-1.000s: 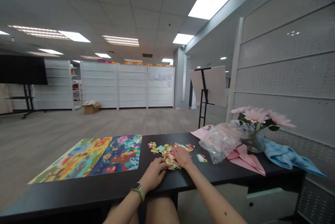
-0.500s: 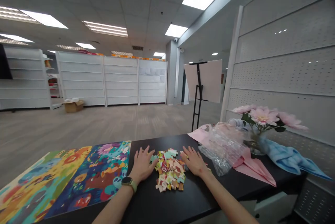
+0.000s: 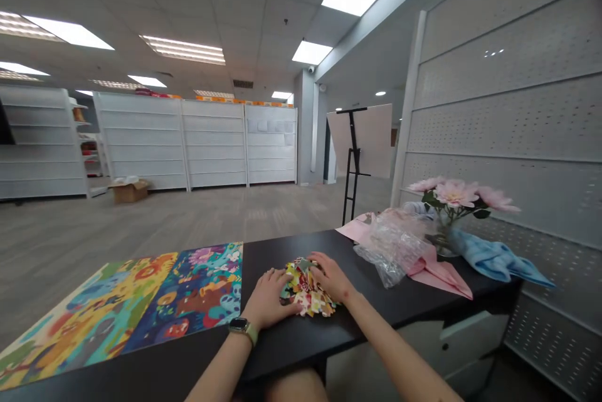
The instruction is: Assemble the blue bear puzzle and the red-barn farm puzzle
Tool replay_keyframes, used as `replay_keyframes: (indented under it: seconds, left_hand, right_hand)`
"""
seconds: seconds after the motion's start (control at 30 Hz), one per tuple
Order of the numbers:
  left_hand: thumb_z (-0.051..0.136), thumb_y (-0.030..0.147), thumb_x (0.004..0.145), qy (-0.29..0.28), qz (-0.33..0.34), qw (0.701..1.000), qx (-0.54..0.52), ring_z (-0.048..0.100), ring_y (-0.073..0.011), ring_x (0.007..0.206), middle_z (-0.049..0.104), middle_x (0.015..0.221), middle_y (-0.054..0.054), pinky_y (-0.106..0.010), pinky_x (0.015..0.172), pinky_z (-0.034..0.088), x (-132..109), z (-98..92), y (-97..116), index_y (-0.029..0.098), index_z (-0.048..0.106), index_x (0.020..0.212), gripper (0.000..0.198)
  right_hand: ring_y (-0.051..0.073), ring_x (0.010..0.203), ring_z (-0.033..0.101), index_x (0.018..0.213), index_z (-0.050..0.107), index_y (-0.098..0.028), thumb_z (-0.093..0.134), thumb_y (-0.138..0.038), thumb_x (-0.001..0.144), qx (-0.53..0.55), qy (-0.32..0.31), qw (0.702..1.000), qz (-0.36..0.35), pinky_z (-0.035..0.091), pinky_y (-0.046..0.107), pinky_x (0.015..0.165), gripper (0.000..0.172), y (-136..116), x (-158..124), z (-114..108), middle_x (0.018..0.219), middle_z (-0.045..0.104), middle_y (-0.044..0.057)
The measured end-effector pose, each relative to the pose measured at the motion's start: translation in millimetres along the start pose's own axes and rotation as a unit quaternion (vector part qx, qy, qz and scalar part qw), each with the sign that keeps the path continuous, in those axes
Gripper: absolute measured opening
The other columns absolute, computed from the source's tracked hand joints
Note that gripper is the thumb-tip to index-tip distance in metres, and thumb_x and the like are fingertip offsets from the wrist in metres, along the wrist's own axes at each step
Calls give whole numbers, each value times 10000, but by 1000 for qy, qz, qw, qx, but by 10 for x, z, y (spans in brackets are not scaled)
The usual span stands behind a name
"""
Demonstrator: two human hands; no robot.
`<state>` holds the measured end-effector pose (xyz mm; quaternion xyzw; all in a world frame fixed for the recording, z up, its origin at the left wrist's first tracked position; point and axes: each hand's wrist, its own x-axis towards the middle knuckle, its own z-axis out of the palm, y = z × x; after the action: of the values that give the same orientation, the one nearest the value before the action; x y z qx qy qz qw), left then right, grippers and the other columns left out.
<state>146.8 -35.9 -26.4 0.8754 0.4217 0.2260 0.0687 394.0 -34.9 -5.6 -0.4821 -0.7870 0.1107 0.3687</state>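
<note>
A heap of colourful jigsaw puzzle pieces lies on the black tabletop between my two hands. Its left side is cupped by my left hand, fingers and thumb apart, a watch on the wrist. At the upper right of the heap, my right hand rests with its fingers bent and spread, touching the pieces. Some pieces are hidden under my fingertips. To the left lies a flat printed sheet with two animal pictures, a yellow one and a dark blue one.
At the right stand crumpled clear plastic, pink cloth, a glass vase of pink flowers and a blue cloth. The front edge of the black table runs close to me. Beyond are an easel and a cardboard box.
Both hands have moved inward from lying flat beside the heap to cupping it. The pieces are pressed into a tighter, shorter pile. The view has shifted slightly.
</note>
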Motion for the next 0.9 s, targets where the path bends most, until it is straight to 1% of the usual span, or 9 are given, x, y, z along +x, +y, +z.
replay_keyframes:
  seconds: [0.1,0.2,0.3,0.37,0.47,0.53,0.63,0.73,0.9]
  left_hand:
    - [548,655,857,22,-9,1000,-6,532,-306,1217,608,1277,-82,-447,1050,395,-75,-18,61,274,624,1194,514]
    - [498,625,897,38,-25,999,-11,546,-307,1198,615,1254,-102,-494,1074,354,-161,-25,103,256,598,1237,512]
    - [573,708,804,43,-42,998,-7,342,-394,1394,468,1466,-133,-617,1143,156,-229,-6,107,291,455,1426,759]
    - [588,763,751,18,-51,998,-10,223,-439,1447,371,1549,-132,-656,1133,124,-253,1,103,316,403,1473,869]
    - [571,743,777,-16,-43,999,-18,298,-436,1421,445,1507,-123,-660,1119,182,-265,-23,114,318,493,1414,770]
    - [596,691,790,-9,-30,999,-17,387,-402,1376,514,1446,-110,-639,1124,211,-272,-56,135,313,547,1353,680]
    - [663,616,767,0,-9,1000,-19,456,-339,1325,526,1422,-87,-538,1119,302,-291,-104,168,309,583,1277,600]
    - [702,597,735,4,3,999,-33,425,-324,1348,470,1467,-87,-463,1090,362,-305,-124,182,301,572,1276,631]
    - [712,585,724,5,2,998,-62,428,-324,1343,498,1442,-95,-460,1099,345,-299,-111,176,295,518,1353,719]
  right_hand:
    - [272,1298,511,1305,603,-236,552,-436,894,-17,-47,999,-20,356,423,1104,459,-97,-236,-26,1388,583,107]
    - [298,1329,480,1323,595,-209,700,-490,767,-57,-55,997,16,340,414,1115,632,-127,-297,22,1428,549,124]
    - [250,1150,613,1219,651,-240,690,-432,773,-83,-36,994,64,433,335,983,487,-93,-247,74,1258,675,69]
    - [218,1004,659,1105,682,-245,627,-362,822,-100,-10,990,94,453,294,874,312,-47,-210,81,1096,728,40]
    - [214,939,653,977,685,-220,565,-254,834,-131,39,981,137,423,277,810,190,30,-180,62,995,725,49]
    - [216,918,644,936,672,-205,539,-194,817,-145,62,976,151,404,275,789,179,74,-173,55,968,713,61]
    - [210,887,623,879,653,-198,554,-141,759,-149,66,977,141,386,267,774,166,110,-169,73,908,698,52]
    - [206,908,604,863,645,-202,578,-120,728,-144,52,982,113,382,262,797,172,109,-161,101,907,694,39]
    - [223,956,596,973,664,-230,579,-116,768,-136,48,986,78,382,291,851,250,60,-145,105,953,707,40]
